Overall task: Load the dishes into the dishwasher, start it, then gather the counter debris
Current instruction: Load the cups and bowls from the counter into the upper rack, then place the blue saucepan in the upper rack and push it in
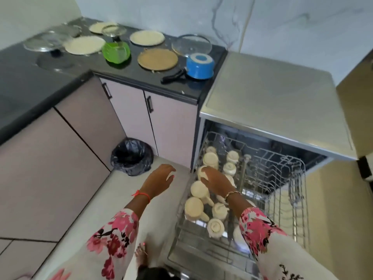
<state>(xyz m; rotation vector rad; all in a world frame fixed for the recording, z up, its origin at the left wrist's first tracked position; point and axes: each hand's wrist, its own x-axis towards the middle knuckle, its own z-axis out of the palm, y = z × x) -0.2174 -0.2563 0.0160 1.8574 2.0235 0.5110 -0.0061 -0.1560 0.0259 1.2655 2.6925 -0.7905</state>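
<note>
Sleeve [260, 233] across rack [298, 201]; right grip [217, 181] on cup [201, 172]

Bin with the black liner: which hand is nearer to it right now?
Left. The left hand hovers open just right of the bin, above the floor; the right hand is farther off, over the dishwasher rack, holding a cream cup.

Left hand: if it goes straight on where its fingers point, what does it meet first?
Probably the rack, at its left rim; depth is unclear, so the left hand might pass above it.
</note>
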